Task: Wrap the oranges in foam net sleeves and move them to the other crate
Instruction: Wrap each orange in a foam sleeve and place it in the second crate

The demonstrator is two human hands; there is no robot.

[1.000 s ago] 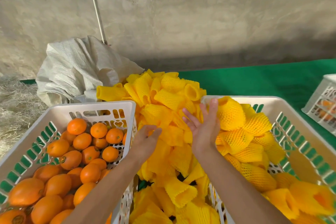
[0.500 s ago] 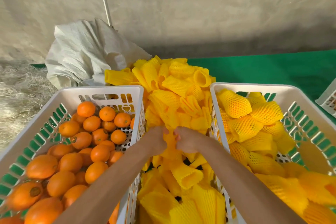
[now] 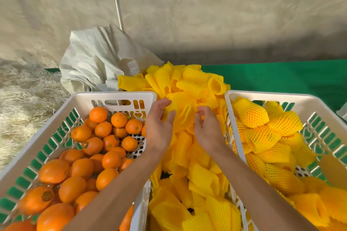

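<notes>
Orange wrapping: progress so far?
Done: the right crate holds a heap of wrapped oranges. In hand: left hand and right hand are both at the foam sleeve pile, fingers on a sleeve, no orange picked. Left: the left crate is full of bare oranges.

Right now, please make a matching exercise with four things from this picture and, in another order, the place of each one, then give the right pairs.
Things:
1. bare oranges
2. wrapped oranges
3. empty foam sleeves
4. white sack

Places:
A. on the floor behind the left crate
B. in the right crate
C. piled between the two crates, where the left hand and right hand reach
D. in the left crate

Pairs: 1-D, 2-B, 3-C, 4-A
</notes>
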